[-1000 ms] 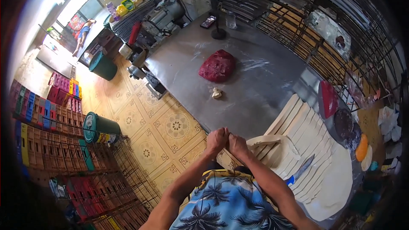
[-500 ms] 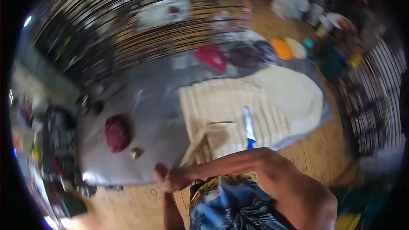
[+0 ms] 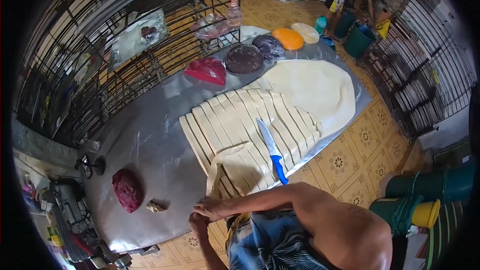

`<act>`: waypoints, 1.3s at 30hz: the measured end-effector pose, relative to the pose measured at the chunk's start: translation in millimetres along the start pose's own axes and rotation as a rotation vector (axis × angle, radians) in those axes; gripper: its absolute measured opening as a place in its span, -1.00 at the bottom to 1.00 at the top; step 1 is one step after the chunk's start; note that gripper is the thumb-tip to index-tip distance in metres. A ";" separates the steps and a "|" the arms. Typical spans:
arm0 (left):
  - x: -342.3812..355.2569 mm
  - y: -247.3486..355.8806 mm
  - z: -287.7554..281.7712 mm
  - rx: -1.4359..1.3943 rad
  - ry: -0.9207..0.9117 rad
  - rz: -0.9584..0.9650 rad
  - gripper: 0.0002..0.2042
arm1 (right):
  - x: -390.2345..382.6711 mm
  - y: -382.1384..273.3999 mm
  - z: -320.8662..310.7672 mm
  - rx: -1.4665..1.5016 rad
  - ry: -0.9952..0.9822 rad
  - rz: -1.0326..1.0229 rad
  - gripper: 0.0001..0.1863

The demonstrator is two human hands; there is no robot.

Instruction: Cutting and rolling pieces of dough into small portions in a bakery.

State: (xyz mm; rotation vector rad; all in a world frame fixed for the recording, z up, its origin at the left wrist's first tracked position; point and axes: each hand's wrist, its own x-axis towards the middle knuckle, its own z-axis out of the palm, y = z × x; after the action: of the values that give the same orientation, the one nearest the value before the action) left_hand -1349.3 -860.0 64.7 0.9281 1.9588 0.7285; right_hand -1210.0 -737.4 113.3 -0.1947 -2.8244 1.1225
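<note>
1. Steel desk (image 3: pixel 150 145) stands among wire racks on a tiled floor.
2. Right hand (image 3: pixel 212 208) and left hand (image 3: pixel 198 223) meet at the desk edge, pinching the end of one dough strip (image 3: pixel 220 162).
3. Most of the dough sheet (image 3: pixel 260 120) looks cut; the round part (image 3: pixel 315 87) remains whole.
4. Knife (image 3: pixel 271 150) lies on the strips.
5. Coloured dough lumps (image 3: pixel 243 59) sit beyond; no labels are legible.

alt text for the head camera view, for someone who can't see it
A person's two hands, right hand and left hand, pull a dough strip off a cut dough sheet on a metal table. A blue-handled knife lies on the strips; coloured dough lumps sit beyond.
</note>
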 end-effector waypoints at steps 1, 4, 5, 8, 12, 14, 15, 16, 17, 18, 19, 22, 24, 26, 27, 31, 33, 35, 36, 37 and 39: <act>-2.8 6.3 5.5 -0.199 0.174 0.025 -0.68 | -0.1 -6.1 -1.0 -0.059 0.115 0.031 -0.27; -4.7 31.6 2.0 -0.705 0.368 0.059 -0.57 | 15.7 -19.4 -7.4 -0.041 0.194 0.137 -0.44; -8.3 38.8 -6.9 -0.431 0.454 -0.026 -0.52 | 21.7 -21.1 -9.8 0.086 0.097 0.149 -0.52; -15.2 55.2 -20.5 -0.056 0.597 -0.112 -0.44 | 31.2 -23.8 -12.9 0.014 0.051 0.160 -0.65; -17.6 54.2 -14.5 0.210 0.571 -0.086 -0.44 | 16.4 -18.5 -14.5 0.084 -0.057 0.183 -0.73; -16.3 46.2 -6.0 0.190 0.571 -0.051 -0.44 | 7.1 -17.1 -16.9 0.064 -0.037 0.190 -0.76; -13.5 42.2 -1.0 0.189 0.607 -0.040 -0.45 | 3.7 -16.8 -19.6 0.030 -0.024 0.206 -0.76; -11.9 37.8 2.2 0.213 0.637 -0.100 -0.46 | 1.2 -17.9 -23.1 0.002 -0.059 0.190 -0.75; -11.1 33.3 3.9 0.201 0.649 -0.076 -0.47 | 0.1 -18.2 -28.3 0.022 -0.099 0.151 -0.73; -9.0 29.2 4.7 0.171 0.639 -0.035 -0.47 | 0.0 -21.1 -33.5 -0.033 -0.098 0.175 -0.73; -7.1 24.9 3.4 0.165 0.648 -0.007 -0.48 | 1.0 -23.4 -39.9 0.010 -0.077 0.146 -0.74; 5.2 13.3 -10.8 0.149 0.645 -0.009 -0.51 | 8.4 -36.4 -55.4 0.039 -0.065 0.007 -0.76; 14.2 5.0 -26.5 0.142 0.647 -0.057 -0.52 | 17.0 -42.4 -59.1 0.036 -0.085 -0.120 -0.76; 33.6 -1.2 -44.0 0.454 0.508 -0.119 -0.63 | 30.5 -43.6 -53.9 0.198 -0.066 -0.338 -0.76; 31.3 -4.9 -55.0 -0.065 0.443 -0.045 -0.68 | 37.3 -41.2 -48.8 0.259 -0.090 -0.439 -0.76; 6.4 -3.4 -63.7 -0.504 0.496 0.189 -0.39 | 51.8 -9.7 -30.1 0.297 0.154 0.191 -0.62; -14.9 8.0 -43.6 -0.112 0.367 -0.004 -0.41 | 39.0 3.2 -24.2 0.261 0.073 0.131 -0.46; -27.5 26.1 -14.3 -0.148 0.126 0.018 -0.58 | 17.9 7.5 -21.9 0.231 -0.070 -0.080 -0.40; -29.6 36.7 -2.0 0.226 0.166 0.087 -0.64 | 8.1 6.4 -21.9 0.173 -0.068 -0.054 -0.40; -32.3 44.3 2.4 0.219 0.191 0.023 -0.64 | -2.3 4.3 -22.3 0.080 0.010 -0.035 -0.42; -37.2 59.8 9.7 0.420 0.172 -0.035 -0.62 | -12.4 -3.8 -22.4 -0.016 0.191 0.045 -0.55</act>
State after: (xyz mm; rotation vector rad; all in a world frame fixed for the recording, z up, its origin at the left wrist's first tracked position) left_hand -1306.6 -855.5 121.4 1.1013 2.3274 0.3908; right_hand -1195.0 -726.9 131.6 -0.3491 -2.6739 1.0302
